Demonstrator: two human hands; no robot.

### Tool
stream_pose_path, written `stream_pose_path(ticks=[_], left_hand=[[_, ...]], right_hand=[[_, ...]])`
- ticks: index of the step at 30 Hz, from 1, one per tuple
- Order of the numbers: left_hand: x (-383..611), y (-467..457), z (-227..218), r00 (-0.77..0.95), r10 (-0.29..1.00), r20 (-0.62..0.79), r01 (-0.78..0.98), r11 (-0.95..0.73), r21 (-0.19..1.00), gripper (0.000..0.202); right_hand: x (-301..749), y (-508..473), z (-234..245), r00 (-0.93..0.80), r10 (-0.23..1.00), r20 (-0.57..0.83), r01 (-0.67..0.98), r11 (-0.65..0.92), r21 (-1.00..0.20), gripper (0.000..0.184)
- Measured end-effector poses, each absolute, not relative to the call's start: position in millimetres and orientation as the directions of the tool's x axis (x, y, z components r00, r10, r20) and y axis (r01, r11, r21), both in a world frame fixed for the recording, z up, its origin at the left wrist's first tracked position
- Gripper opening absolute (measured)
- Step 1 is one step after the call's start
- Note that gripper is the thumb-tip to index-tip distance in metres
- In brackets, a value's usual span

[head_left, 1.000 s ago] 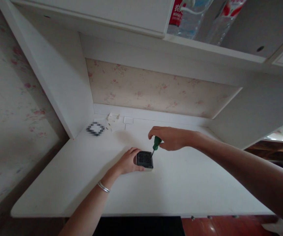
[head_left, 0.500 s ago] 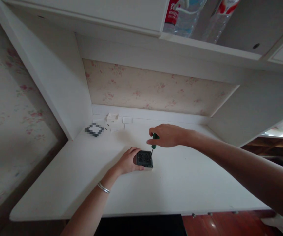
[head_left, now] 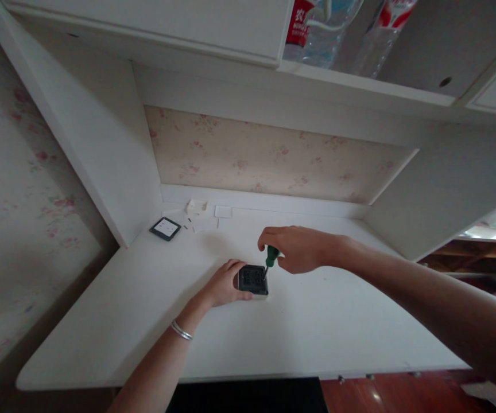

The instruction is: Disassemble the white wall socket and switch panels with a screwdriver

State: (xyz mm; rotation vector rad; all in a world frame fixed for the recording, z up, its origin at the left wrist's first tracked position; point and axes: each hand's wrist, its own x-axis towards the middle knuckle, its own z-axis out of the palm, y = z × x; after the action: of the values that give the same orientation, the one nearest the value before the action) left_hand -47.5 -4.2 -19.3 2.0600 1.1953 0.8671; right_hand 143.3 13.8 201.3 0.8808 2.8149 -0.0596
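My left hand [head_left: 226, 284] grips the left side of a black wall socket [head_left: 252, 278] seated on a pale box [head_left: 262, 296], fingers at the far edge and thumb at the near edge. My right hand [head_left: 297, 248] is closed round the green handle of a screwdriver [head_left: 270, 257]. Its metal shaft slants down to the socket's right side, with the tip at the panel there. Whether a screw sits under the tip is too small to tell.
On the white desk [head_left: 338, 321], a dark square frame with a white inside [head_left: 165, 228] lies at the back left. Beside it are a small white box [head_left: 197, 206], a thin white plate [head_left: 223, 211] and several tiny pieces. Plastic bottles [head_left: 323, 34] stand on the shelf above.
My right hand has turned and dropped slightly on the screwdriver, its fingers now folded round the handle. The screwdriver tip stays at the socket's right side; my left hand keeps its hold.
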Motion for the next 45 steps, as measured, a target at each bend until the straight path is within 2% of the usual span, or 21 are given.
stream_pose_path(ticks=[4, 7, 9, 12, 14, 16, 18, 24, 34, 45], left_hand=[[-47.6, -4.5, -19.3, 0.383, 0.889, 0.249, 0.495, -0.426, 0.757, 0.082], [-47.6, -4.8, -17.9, 0.386, 0.888, 0.252, 0.486, -0.428, 0.762, 0.081], [-47.6, -5.0, -17.2, 0.386, 0.887, 0.252, 0.485, -0.428, 0.763, 0.082], [-47.5, -5.1, -16.6, 0.38, 0.889, 0.256, 0.487, -0.428, 0.762, 0.082], [-47.3, -5.2, -16.5, 0.375, 0.89, 0.26, 0.487, -0.428, 0.761, 0.082], [-47.1, -5.5, -16.3, 0.375, 0.889, 0.262, 0.49, -0.43, 0.759, 0.082], [-46.9, -6.0, -15.8, 0.37, 0.891, 0.262, 0.492, -0.427, 0.759, 0.082], [-46.4, -7.4, -13.2, 0.383, 0.886, 0.261, 0.475, -0.431, 0.767, 0.081], [-46.3, -7.2, -11.9, 0.378, 0.889, 0.257, 0.497, -0.429, 0.754, 0.081], [-47.0, -5.6, -13.3, 0.39, 0.888, 0.242, 0.514, -0.428, 0.743, 0.086]], right_hand=[[143.5, 9.7, 199.6, -0.741, 0.649, -0.172, 0.645, 0.759, 0.087, 0.024], [144.0, 7.1, 200.2, -0.785, 0.597, -0.165, 0.594, 0.801, 0.075, 0.02], [144.4, 5.0, 200.5, -0.799, 0.575, -0.173, 0.573, 0.817, 0.07, 0.025], [143.3, 0.5, 198.6, -0.753, 0.638, -0.159, 0.627, 0.77, 0.118, 0.031], [142.0, -3.1, 197.3, -0.756, 0.637, -0.148, 0.623, 0.771, 0.132, 0.023], [141.3, -6.6, 198.4, -0.781, 0.607, -0.146, 0.594, 0.794, 0.126, 0.014], [141.6, -8.9, 202.5, -0.784, 0.609, -0.123, 0.598, 0.793, 0.112, 0.015], [139.7, -4.8, 210.9, -0.744, 0.665, 0.06, 0.667, 0.745, 0.009, 0.015], [125.6, 6.9, 184.9, -0.744, 0.668, 0.012, 0.667, 0.744, -0.049, 0.018], [118.1, 7.9, 186.9, -0.744, 0.667, -0.048, 0.667, 0.745, -0.004, 0.02]])
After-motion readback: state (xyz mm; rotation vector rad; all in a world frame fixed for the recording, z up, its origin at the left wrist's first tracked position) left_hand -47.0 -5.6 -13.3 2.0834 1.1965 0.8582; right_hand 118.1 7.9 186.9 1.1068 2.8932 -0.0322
